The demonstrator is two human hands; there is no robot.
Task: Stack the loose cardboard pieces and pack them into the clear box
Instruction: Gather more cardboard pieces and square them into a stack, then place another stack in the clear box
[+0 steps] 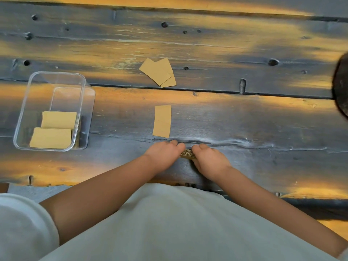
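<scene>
Both hands down on the table [244, 117], close together near its front edge. Left hand [163, 153] palm down, fingers together and curled over one end of a stack [187, 153] of cardboard pieces. Right hand [209, 157] at the other end, fingers bent, thumb tucked below toward the near side. Stack squeezed between the two hands, standing on edge, only its corrugated edge showing in the gap between the fingertips. Impossible to tell how many pieces in it.

Just beyond the hands, flat on the table, a single piece [162, 121], long side running away from the body, near but not touching the left fingertips. Farther back, a loose pair [158, 72] of pieces, overlapping and fanned at an angle, well apart from the single one.

Off to the left, the box [56, 74], clear, rectangular with rounded corners, open at the top, sitting upright on the table. Inside, at the near end, two flat layers of cardboard [54, 130], one partly over the other and shifted toward the near left corner. Far half of the box bare. A few more pieces possibly on edge along the right wall inside, too dim to be sure.

Bare forearms reaching out from a pale shirt [169, 223] filling the bottom of the view. At the right edge, a dark round shape [341, 87], cut off.
</scene>
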